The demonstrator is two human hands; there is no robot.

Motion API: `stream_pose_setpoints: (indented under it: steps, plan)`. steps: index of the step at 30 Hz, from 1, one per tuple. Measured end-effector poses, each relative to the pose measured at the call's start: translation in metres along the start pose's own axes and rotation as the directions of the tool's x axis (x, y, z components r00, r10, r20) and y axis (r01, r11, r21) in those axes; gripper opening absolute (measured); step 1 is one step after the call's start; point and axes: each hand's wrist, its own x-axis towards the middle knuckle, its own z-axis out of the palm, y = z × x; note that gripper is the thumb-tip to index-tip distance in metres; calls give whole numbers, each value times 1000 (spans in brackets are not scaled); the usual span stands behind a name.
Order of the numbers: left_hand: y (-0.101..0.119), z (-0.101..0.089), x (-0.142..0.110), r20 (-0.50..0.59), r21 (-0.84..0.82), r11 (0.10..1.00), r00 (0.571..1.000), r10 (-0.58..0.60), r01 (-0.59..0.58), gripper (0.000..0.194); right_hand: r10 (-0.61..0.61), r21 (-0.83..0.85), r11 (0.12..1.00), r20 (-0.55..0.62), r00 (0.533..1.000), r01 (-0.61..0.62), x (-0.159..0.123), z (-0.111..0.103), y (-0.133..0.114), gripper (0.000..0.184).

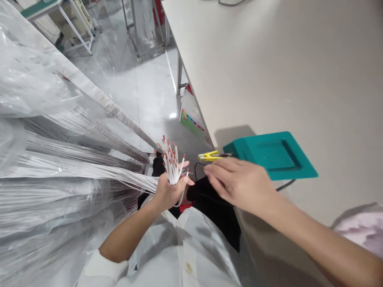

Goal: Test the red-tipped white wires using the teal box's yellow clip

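Observation:
My left hand (169, 190) is closed around a bundle of thin white cables (172, 173), whose reddish-brown ends point up and away from me. One cable end stands apart from the rest by the thumb. To the right, my right hand (239, 181) hovers at the table edge with its fingers curled together; whatever they may hold is hidden. Just beyond those fingers a yellow clip (209, 156) sticks out from a teal sloped box (275, 153) on the table.
Long bundles of white cable (74, 165), partly wrapped in clear plastic, hang on a rack at left beside a long rail (113, 109). The pale table (284, 79) fills the right. A printed carton (194, 119) stands below its edge. Pink fabric (362, 229) lies at far right.

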Motion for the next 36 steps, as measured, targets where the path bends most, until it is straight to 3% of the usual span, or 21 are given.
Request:
stream_pose_setpoints:
  steps: [2,5,9,13,19,28,36]
  plan:
    - [2,-1,8,65,-17,999,997,37,-36,47,18,-122,992,8,1000,-17,2,-5,13,27]
    - [4,2,20,87,-48,997,994,68,-64,47,38,-222,975,175,984,2,9,-8,28,28]
    - [8,8,32,69,-73,996,996,64,-59,46,88,-229,973,324,942,-12,20,-10,36,22]
    - [12,14,39,55,-125,991,997,52,-45,50,117,-215,976,392,913,-32,28,-13,38,14]
    - [16,22,43,93,-150,989,995,31,-17,53,115,-196,980,386,915,-40,27,-9,43,15]
    - [15,28,42,33,-125,989,997,-74,77,57,87,-158,987,303,949,-39,21,-5,48,17]
    - [7,28,46,37,-74,995,997,-68,70,53,100,-201,979,298,949,-40,24,-8,46,13]
